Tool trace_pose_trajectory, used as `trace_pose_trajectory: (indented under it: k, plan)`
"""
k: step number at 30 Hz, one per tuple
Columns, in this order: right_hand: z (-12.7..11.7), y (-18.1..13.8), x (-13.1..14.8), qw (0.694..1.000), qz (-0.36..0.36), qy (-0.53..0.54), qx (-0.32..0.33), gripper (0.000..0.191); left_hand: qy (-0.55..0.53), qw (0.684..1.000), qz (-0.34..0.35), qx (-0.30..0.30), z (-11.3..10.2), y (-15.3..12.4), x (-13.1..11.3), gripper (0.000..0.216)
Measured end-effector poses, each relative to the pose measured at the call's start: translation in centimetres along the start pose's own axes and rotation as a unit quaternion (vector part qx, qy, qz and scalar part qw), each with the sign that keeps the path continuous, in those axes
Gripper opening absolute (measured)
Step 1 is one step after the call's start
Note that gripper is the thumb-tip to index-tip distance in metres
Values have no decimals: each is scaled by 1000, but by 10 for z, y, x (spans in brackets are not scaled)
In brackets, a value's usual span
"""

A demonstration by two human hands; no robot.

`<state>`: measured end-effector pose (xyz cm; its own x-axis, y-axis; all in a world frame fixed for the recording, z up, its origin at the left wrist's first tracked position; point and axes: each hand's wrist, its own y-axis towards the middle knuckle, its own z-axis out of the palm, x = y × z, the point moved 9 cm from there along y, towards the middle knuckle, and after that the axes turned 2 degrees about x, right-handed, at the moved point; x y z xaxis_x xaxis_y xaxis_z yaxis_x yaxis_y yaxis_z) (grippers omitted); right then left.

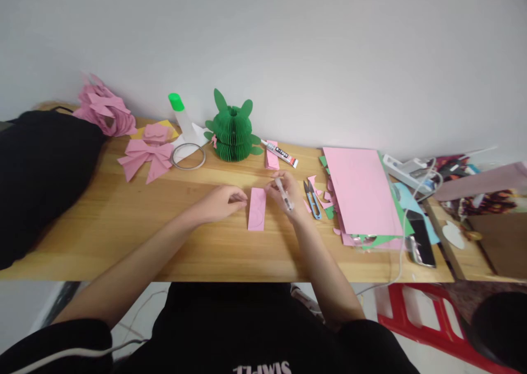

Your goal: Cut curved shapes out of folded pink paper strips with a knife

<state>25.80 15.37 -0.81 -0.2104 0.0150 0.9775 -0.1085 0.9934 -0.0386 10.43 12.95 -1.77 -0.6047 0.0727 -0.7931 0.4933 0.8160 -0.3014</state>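
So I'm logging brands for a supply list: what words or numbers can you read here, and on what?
"7000", first character blurred: glue tube.
"SIMPL", upside down, cut by the frame edge: black shirt.
Pen in the right hand: nothing readable.

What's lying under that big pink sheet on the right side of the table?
Green paper pokes out along the right and bottom edges of the big pink sheet, with pink scraps at its lower left corner. Anything else beneath is covered.
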Motion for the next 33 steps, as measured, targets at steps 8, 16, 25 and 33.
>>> trace_pose_trajectory:
  k: [8, 16, 25, 33]
  plan:
    - [-30, 12, 21, 996, -18, 65, -55, 39, -111, 993, 8, -24, 8, 16, -4, 17]
    - [-38, 24, 22, 996, -26, 46, -70, 41, -152, 987, -18, -53, 11, 38, 6, 11]
    - [-50, 56, 22, 989, -69, -110, -74, 27, -166, 985, -45, -11, 17, 51, 5, 26]
    - [-55, 105, 22, 949, -70, -306, -9, 26, -195, 978, -56, -48, -11, 58, 1, 30]
